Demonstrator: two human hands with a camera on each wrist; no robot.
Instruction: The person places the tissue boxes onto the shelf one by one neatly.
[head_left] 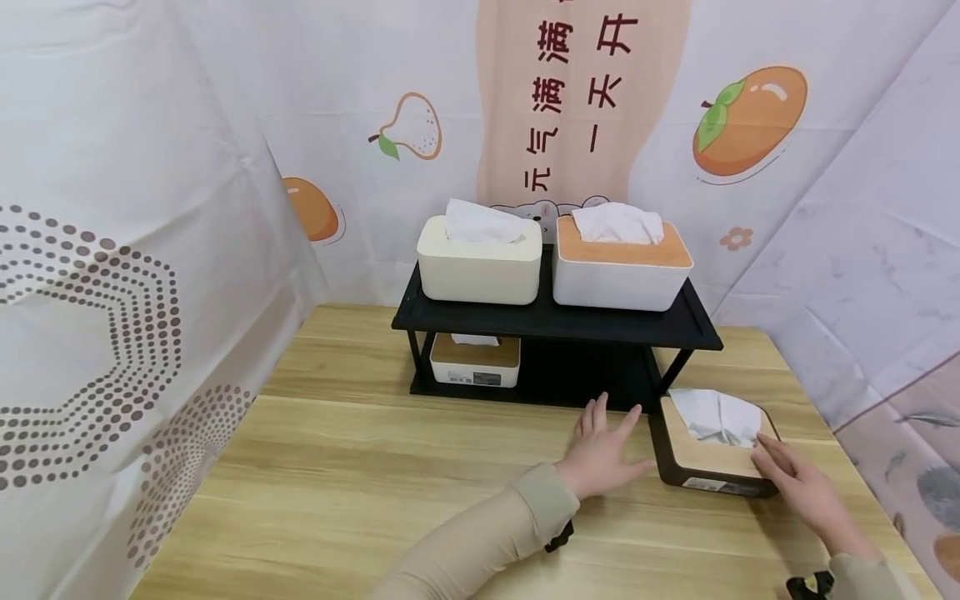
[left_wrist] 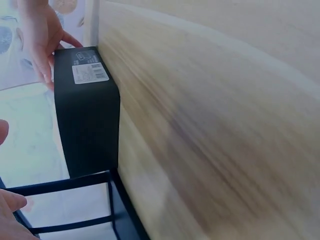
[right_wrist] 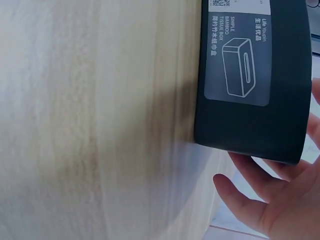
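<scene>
A black tissue box point(head_left: 720, 454) with a light wooden lid and a white tissue sticking out stands on the table, right of the black rack. At its right end is my right hand point(head_left: 810, 492), with fingers against that end; the right wrist view shows this hand point(right_wrist: 280, 200) with the thumb away from the box point(right_wrist: 250, 120). A label with a box drawing is on the box's side. My left hand point(head_left: 603, 458) is spread over the table, left of the box and in front of the rack, holding nothing. In the left wrist view the box point(left_wrist: 90, 125) meets the rack's corner.
The two-tier black rack point(head_left: 555, 325) stands at the table's back. On its top are a cream tissue box point(head_left: 480, 271) and a white one with an orange-brown lid point(head_left: 622, 283). A small wooden-lidded tissue box point(head_left: 476, 367) sits on the lower tier, left. Printed curtains surround the table point(head_left: 360, 500).
</scene>
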